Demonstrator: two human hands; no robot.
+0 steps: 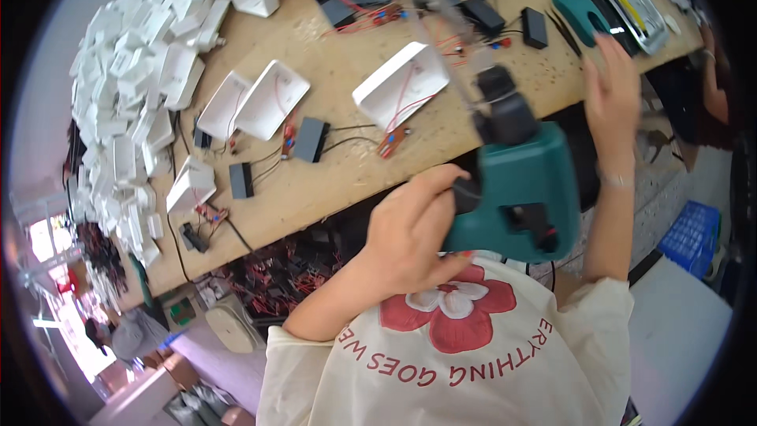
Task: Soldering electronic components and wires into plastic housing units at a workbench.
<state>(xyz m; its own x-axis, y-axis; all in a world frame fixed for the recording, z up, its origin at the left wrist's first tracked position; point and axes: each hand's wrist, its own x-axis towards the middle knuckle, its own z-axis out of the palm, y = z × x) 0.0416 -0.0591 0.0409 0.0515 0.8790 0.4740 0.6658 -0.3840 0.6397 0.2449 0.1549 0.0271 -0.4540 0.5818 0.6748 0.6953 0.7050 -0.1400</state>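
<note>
My left hand (pixel 418 225) is wrapped round the grip of a green gun-shaped power tool (pixel 528 181). A black trigger lies by my fingers, and the tool's black front end points at the bench. Beyond that end a long translucent part is smeared by motion. My right hand (pixel 611 99) is raised near the bench edge, its fingers stretched out and slightly blurred, holding nothing I can see. Nearest to its fingertips is a rounded green object (pixel 579 16) beside a silver metal tray (pixel 623 0). In front of the tool sits a white plastic housing (pixel 402 83) with red wires inside.
White housings (pixel 150 55) are heaped at the left. Two more open housings (pixel 272 99) lie on the wooden bench (pixel 315 39), near black boxes (pixel 312 140) with wires and small circuit boards. Several black boxes (pixel 481 16) crowd the back. A blue crate (pixel 690 237) stands right; another person's arm (pixel 714 83) shows there.
</note>
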